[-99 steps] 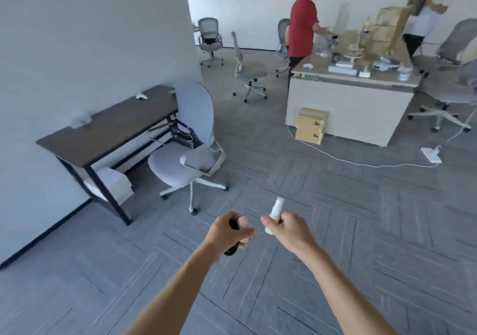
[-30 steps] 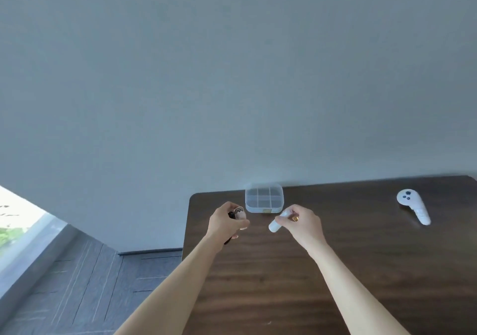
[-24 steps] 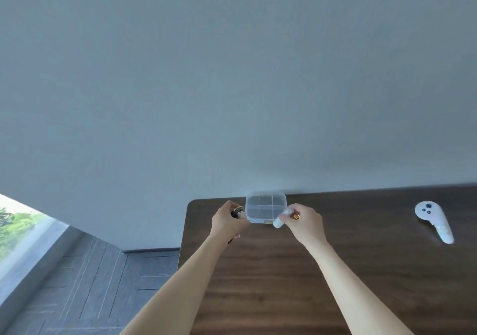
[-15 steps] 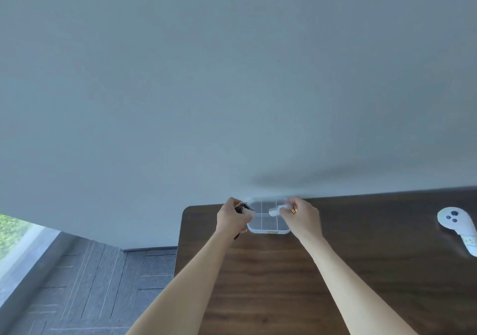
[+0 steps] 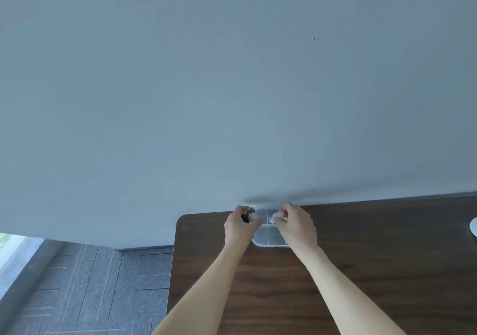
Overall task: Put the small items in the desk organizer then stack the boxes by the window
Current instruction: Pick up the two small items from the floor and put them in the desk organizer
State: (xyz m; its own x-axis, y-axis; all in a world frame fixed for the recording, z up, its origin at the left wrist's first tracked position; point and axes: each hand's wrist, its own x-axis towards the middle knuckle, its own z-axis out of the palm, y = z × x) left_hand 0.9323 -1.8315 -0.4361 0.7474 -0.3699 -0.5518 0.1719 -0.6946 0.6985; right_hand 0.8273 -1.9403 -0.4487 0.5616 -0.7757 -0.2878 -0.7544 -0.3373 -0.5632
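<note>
Head view shows me both hands over the clear desk organizer (image 5: 268, 236), which sits on the dark wood tabletop (image 5: 361, 270) against its far edge, near the far-left corner by the grey wall (image 5: 232, 76). My left hand (image 5: 238, 227) has its fingers curled round a small black item (image 5: 246, 217) at the organizer's left side, and my right hand (image 5: 296, 227) pinches a small white tube (image 5: 274, 217) above the compartments, a gold ring (image 5: 286, 218) showing on one finger. No writing or label is legible to me on anything here; a white object (image 5: 473, 226) is cut off at the tabletop's right edge.
</note>
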